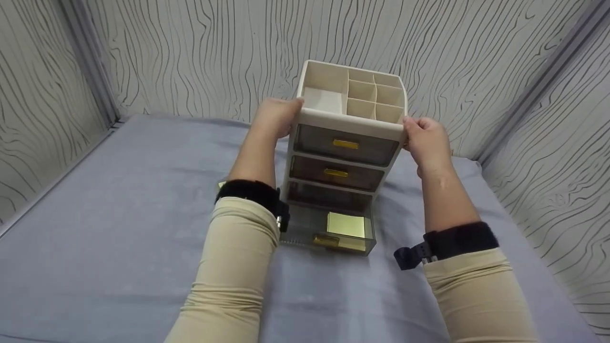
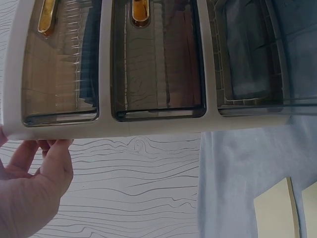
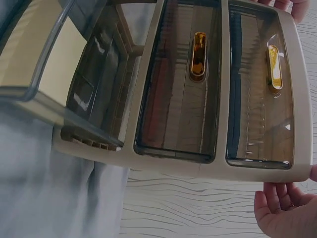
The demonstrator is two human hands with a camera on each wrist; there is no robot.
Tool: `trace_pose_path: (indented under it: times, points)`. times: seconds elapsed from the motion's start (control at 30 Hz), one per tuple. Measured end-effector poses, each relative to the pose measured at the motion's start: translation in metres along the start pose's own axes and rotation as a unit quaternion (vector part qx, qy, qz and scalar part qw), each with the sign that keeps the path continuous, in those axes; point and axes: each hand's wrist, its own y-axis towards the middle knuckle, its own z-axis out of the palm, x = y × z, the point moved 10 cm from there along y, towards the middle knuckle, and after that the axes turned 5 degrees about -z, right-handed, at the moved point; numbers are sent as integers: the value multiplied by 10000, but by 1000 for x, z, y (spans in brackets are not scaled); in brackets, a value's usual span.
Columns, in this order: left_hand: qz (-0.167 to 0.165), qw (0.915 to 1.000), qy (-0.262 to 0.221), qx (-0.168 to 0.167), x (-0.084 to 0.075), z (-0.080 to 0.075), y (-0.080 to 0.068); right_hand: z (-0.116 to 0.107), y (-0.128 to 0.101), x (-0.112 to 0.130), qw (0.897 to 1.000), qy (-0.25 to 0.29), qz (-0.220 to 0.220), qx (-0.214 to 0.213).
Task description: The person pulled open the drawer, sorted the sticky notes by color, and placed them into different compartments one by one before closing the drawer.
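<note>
A cream desktop drawer organizer (image 1: 352, 118) stands in front of me, with smoky see-through drawers and gold handles. My left hand (image 1: 279, 116) grips its upper left side. On the opposite upper side, my right hand (image 1: 427, 143) holds it with thumb at the rim and fingers beneath in the right wrist view. The bottom drawer (image 1: 305, 221) is pulled out; a pale yellow pad of paper (image 1: 347, 225) lies in its right part. Above it, the top drawer (image 1: 367, 151) and middle drawer (image 1: 307, 171) are closed. Divided compartments form the organizer's top.
Yellow paper pads (image 2: 277, 213) lie on the cloth left of the organizer, mostly hidden by my left forearm in the head view. A grey-blue cloth (image 1: 119, 214) covers the table. Wood-grain patterned panels (image 1: 200, 57) rise behind and at both sides.
</note>
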Motion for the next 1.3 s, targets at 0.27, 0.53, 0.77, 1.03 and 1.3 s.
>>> trace_pose_path:
  times: [0.27,0.53,0.77,1.03,1.3]
  points:
    - [7,10000,-65,28,1,-1,-1,9,1,-8,9929,1122,390,72]
    - [102,9993,291,-203,-3,-7,-2,16,2,-12,9838,1679,628,10]
    - [295,9963,801,-81,-5,-5,-4,12,4,-16,9840,1674,602,-61]
    - [901,9900,1019,377,13,-8,-2,10,4,-18,9778,2017,573,19]
    - [940,9737,2003,550,50,-30,11,9,3,-17,9773,2038,579,80]
